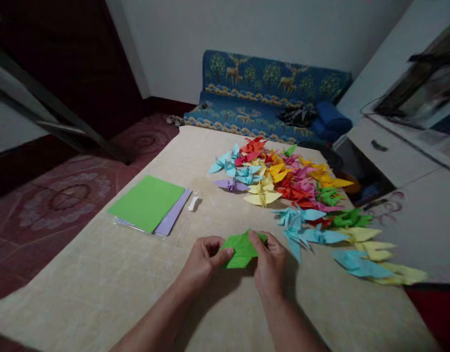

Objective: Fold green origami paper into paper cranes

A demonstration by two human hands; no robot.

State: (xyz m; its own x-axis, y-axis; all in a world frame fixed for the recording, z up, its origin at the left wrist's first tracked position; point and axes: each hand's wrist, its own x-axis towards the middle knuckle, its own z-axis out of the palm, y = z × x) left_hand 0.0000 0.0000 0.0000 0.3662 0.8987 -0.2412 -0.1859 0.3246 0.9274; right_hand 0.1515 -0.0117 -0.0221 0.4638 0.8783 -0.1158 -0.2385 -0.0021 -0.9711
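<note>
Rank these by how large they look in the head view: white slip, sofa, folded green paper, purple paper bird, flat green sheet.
Largest to smallest, as they look:
1. sofa
2. flat green sheet
3. folded green paper
4. purple paper bird
5. white slip

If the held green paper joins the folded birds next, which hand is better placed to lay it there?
Likely the right hand: it grips the green paper on the side nearer the folded birds. The left hand also grips it, but farther from them.
</note>
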